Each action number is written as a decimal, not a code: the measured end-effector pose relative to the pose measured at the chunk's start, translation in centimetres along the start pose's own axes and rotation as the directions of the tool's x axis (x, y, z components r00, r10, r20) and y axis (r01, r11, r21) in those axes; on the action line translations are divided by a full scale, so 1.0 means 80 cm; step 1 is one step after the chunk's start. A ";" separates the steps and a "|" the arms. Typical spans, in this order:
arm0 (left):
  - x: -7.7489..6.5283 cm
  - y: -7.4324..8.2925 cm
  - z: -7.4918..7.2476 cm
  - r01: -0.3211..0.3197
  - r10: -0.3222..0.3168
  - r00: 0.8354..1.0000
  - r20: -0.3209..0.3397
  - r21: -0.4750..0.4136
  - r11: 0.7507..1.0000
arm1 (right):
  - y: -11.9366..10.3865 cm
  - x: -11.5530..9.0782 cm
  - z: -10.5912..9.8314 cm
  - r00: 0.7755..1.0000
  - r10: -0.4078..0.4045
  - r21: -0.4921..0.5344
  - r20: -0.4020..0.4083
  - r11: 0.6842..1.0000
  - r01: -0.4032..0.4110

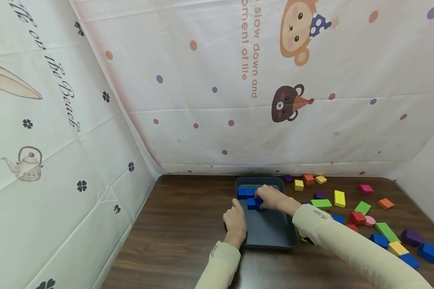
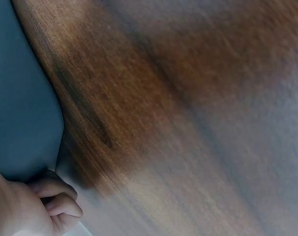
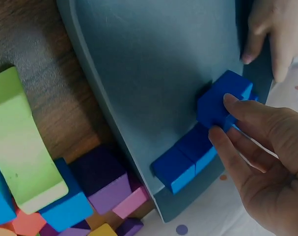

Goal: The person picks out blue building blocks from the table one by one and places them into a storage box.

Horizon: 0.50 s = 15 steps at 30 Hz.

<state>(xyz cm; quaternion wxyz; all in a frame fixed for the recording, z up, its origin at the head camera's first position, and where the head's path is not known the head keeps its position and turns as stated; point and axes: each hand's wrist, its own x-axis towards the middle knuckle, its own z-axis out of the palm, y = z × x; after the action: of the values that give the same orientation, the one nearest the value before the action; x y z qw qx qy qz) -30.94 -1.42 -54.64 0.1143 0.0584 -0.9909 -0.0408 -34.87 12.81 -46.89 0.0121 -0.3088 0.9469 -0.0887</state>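
Note:
A dark grey rectangular tray (image 1: 271,230) sits on the wooden table, with several blue blocks inside near its far end. My right hand (image 1: 271,196) is over the tray and pinches one blue block (image 3: 222,98) between thumb and fingers. That block is beside a row of blue blocks (image 3: 184,160) along the tray's end wall. At the tray's left side, my left hand (image 1: 236,218) grips the rim. Its curled fingers (image 2: 63,204) show against the outer wall in the left wrist view, while the right wrist view has its thumb over the rim.
Loose coloured blocks lie scattered right of the tray, among them a green block (image 1: 387,232), a purple block (image 1: 412,237) and a yellow block (image 1: 339,198). A patterned white cloth (image 1: 202,140) hangs behind the dark wooden table (image 1: 188,220) and at both sides.

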 end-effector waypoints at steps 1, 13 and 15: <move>-0.001 0.001 0.000 -0.002 0.002 1.000 0.003 0.003 1.000 | 0.001 -0.001 0.002 1.000 0.013 0.001 0.000 1.000 -0.013; -0.003 -0.001 0.002 -0.022 0.023 1.000 -0.018 0.013 1.000 | 0.014 -0.026 -0.022 0.997 0.023 -0.026 -0.070 0.999 -0.025; -0.003 -0.002 0.001 -0.034 0.034 0.999 -0.008 -0.006 0.999 | 0.025 -0.045 -0.041 0.996 0.043 -0.014 -0.075 0.999 -0.044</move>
<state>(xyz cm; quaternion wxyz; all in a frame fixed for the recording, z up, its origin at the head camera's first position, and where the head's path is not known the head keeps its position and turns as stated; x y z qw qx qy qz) -30.68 -1.50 -54.82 0.1189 0.0414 -0.9912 -0.0417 -33.39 17.01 -44.09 -0.0237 -0.2845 0.9539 -0.0925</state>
